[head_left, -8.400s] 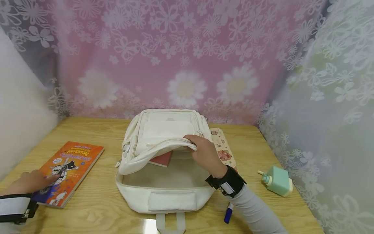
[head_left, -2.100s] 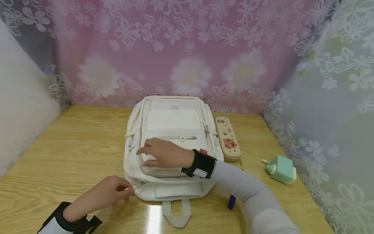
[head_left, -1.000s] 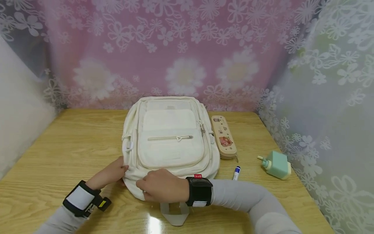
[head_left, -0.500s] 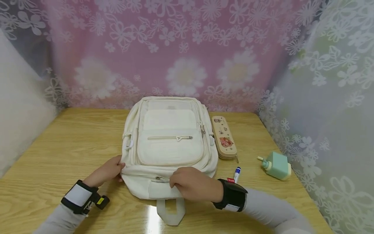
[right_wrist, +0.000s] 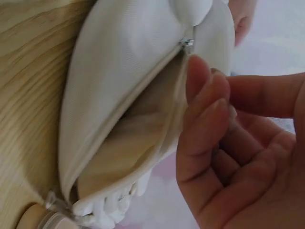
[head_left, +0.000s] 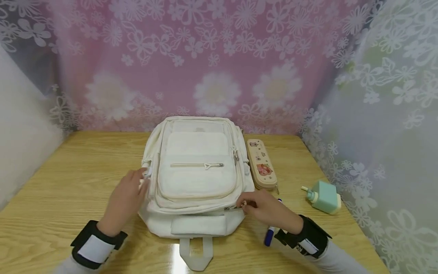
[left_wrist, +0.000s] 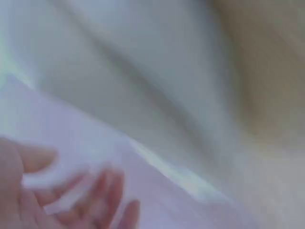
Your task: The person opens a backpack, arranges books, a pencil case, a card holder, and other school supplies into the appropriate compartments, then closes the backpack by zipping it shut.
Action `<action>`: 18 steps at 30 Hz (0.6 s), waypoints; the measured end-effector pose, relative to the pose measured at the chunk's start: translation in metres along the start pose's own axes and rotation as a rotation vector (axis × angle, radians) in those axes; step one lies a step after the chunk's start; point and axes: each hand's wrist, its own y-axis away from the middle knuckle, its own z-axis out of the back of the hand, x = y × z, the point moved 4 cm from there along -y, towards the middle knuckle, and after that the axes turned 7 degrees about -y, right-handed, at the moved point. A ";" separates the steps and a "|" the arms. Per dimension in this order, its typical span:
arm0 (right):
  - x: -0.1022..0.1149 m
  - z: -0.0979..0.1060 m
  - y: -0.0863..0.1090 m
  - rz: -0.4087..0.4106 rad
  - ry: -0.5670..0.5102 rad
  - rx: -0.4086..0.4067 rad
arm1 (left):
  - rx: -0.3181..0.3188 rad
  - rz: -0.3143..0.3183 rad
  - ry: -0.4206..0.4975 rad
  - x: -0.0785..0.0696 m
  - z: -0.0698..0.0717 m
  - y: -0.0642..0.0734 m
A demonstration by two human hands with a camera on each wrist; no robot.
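Note:
A cream backpack (head_left: 198, 179) lies on the wooden table, front up, its top handle (head_left: 195, 258) toward me. With thumb and fingers my right hand (head_left: 265, 209) pinches the zipper pull of the main compartment, at the bag's near right corner. In the right wrist view the metal zipper slider (right_wrist: 187, 45) sits just past the fingertips, and a stretch of the zipper gapes beside it, showing the beige lining (right_wrist: 124, 148). My left hand (head_left: 124, 196) is at the bag's left side by the strap buckle, its fingers loose and blurred in the left wrist view.
A cream pencil case (head_left: 261, 163) with printed pictures lies along the bag's right side. Partly behind my right hand is a blue-capped marker (head_left: 269, 236). Farther right, a teal bottle (head_left: 325, 197) lies on its side near the floral curtain (head_left: 393, 133).
The orange book has gone from the table's left, and the bag's lifted flap is down. Lately my right hand has drawn the zipper pull rightward; my left hand has left the lower left corner, moving up.

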 end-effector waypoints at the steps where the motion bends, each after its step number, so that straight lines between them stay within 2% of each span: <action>1: 0.002 -0.001 -0.001 0.018 0.014 -0.001 | -0.035 -0.066 -0.024 -0.018 0.000 0.001; 2: 0.004 -0.002 -0.001 0.035 0.034 0.001 | -0.042 -0.138 -0.031 -0.035 -0.003 0.003; 5: 0.011 -0.005 -0.001 0.070 0.078 0.019 | 0.028 -0.309 -0.024 -0.073 -0.018 0.010; 8: 0.015 -0.005 0.001 0.051 0.109 0.037 | 0.046 -0.423 -0.094 -0.091 -0.034 0.015; 10: 0.014 -0.005 0.003 0.030 0.119 0.040 | 0.052 -0.451 -0.124 -0.095 -0.043 0.017; 13: 0.009 -0.006 0.005 0.000 0.119 0.018 | 0.020 -0.470 -0.159 -0.097 -0.051 0.019; 16: 0.002 -0.004 0.006 -0.020 0.166 -0.042 | -0.039 -0.465 -0.169 -0.098 -0.053 0.018; 18: -0.003 -0.001 0.008 -0.016 0.245 -0.096 | -0.065 -0.455 -0.175 -0.097 -0.052 0.018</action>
